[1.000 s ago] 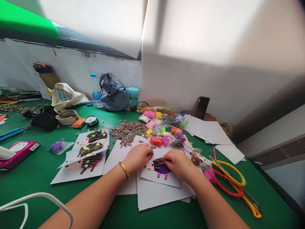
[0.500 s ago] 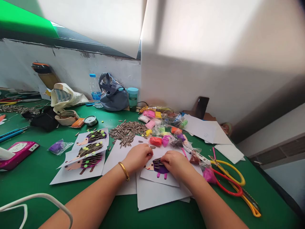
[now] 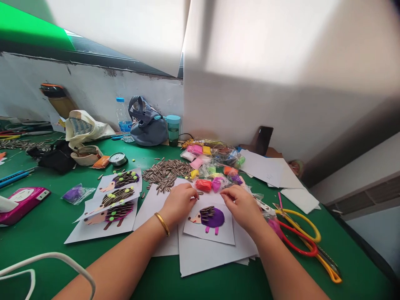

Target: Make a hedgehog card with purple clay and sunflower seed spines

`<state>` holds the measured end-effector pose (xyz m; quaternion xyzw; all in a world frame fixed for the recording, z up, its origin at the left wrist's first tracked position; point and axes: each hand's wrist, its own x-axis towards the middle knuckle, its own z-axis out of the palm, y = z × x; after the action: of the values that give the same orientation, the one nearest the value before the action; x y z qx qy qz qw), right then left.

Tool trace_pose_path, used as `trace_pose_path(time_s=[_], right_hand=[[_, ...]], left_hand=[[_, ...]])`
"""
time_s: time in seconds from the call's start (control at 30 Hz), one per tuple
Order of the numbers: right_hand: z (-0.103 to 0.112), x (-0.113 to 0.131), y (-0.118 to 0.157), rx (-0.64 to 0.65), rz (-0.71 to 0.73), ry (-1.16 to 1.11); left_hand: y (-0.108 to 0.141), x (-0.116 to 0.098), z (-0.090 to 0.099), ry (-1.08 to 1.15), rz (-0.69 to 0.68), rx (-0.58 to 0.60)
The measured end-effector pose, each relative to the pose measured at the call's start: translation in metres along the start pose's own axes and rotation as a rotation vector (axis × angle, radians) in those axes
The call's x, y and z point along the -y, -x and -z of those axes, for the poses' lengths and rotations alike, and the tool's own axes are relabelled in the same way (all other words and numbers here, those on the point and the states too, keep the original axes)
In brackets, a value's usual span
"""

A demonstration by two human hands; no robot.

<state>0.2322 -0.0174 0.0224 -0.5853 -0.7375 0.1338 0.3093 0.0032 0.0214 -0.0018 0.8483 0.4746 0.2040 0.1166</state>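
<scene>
A white card (image 3: pixel 208 235) lies on loose white paper sheets (image 3: pixel 215 258), bearing a paper hedgehog with a purple body (image 3: pixel 215 217) and several dark striped sunflower seeds (image 3: pixel 207 212) along its back. My left hand (image 3: pixel 179 204) rests just left of the card's top corner, fingers curled together. My right hand (image 3: pixel 240 207) sits at the card's upper right edge, fingertips reaching toward its top. Whether either hand pinches something small is hidden. A loose pile of sunflower seeds (image 3: pixel 165 175) lies beyond my left hand.
Several finished hedgehog cards (image 3: pixel 117 200) lie to the left on the green tabletop (image 3: pixel 46 233). Bagged coloured clay (image 3: pixel 209 160) sits ahead, and yellow and red scissors (image 3: pixel 296 233) lie to the right. A bag (image 3: pixel 146 127), water bottle (image 3: pixel 124 118) and teal cup (image 3: pixel 173 130) stand by the wall.
Both hands have shifted toward the card's far edge, uncovering the hedgehog's body and seeds. The view has tilted slightly.
</scene>
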Motion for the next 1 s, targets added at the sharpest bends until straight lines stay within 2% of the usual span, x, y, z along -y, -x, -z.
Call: trace_pose_path(time_s=[0.1, 0.37, 0.63, 0.8, 1.0], right_hand=[[-0.004, -0.001, 0.000, -0.004, -0.001, 0.019], [-0.009, 0.003, 0.000, 0.037, -0.004, 0.011], [-0.011, -0.001, 0.000, 0.041, -0.010, 0.021], [-0.014, -0.001, 0.000, 0.050, 0.015, 0.015], [-0.019, -0.001, -0.001, 0.044, 0.037, 0.016]], left_hand=[[-0.002, -0.001, -0.001, -0.074, 0.011, -0.031], [-0.008, -0.007, -0.011, -0.216, 0.007, -0.010], [-0.007, -0.005, -0.004, -0.214, 0.052, -0.077], [-0.013, -0.009, -0.009, -0.208, 0.032, -0.043], [-0.015, -0.013, -0.012, -0.254, 0.036, -0.065]])
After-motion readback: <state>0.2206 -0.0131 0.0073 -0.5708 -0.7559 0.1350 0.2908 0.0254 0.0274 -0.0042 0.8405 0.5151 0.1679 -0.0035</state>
